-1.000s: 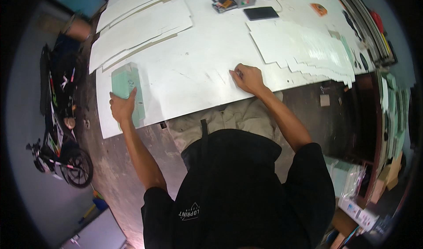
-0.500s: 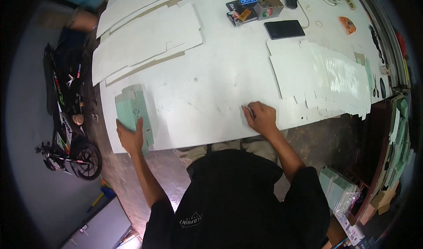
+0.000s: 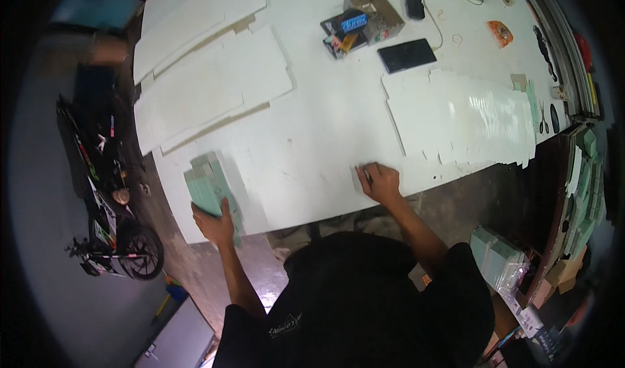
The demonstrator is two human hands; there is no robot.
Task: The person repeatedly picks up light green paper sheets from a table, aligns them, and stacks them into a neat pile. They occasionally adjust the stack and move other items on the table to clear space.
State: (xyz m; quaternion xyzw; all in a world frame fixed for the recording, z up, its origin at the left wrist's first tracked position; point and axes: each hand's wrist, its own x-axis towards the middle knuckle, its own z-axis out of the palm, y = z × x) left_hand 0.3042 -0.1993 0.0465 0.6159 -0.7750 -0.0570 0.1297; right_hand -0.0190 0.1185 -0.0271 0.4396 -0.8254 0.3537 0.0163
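Observation:
At the table's near left corner, my left hand (image 3: 215, 225) grips the near end of a stack of pale green flat-folded cartons (image 3: 206, 189). Its thumb presses the right side, and the fingers wrap round the left. The stack's near part reaches the table edge. My right hand (image 3: 380, 182) rests near the front edge, right of the middle, with its fingers curled together. Something small and dark seems to show between thumb and fingers, too unclear to name.
White card sheets lie in piles at the far left (image 3: 215, 84) and right (image 3: 456, 114). Behind stand a phone (image 3: 407, 55), an open grey box (image 3: 384, 10) and a black device with a cable (image 3: 414, 5). Scissors (image 3: 543, 117) lie at the right edge. A motorcycle (image 3: 104, 198) stands left of the table.
The whole view has turned and shifted slightly. Both hands keep about the same places on the table; the left still grips the cartons and the right stays curled.

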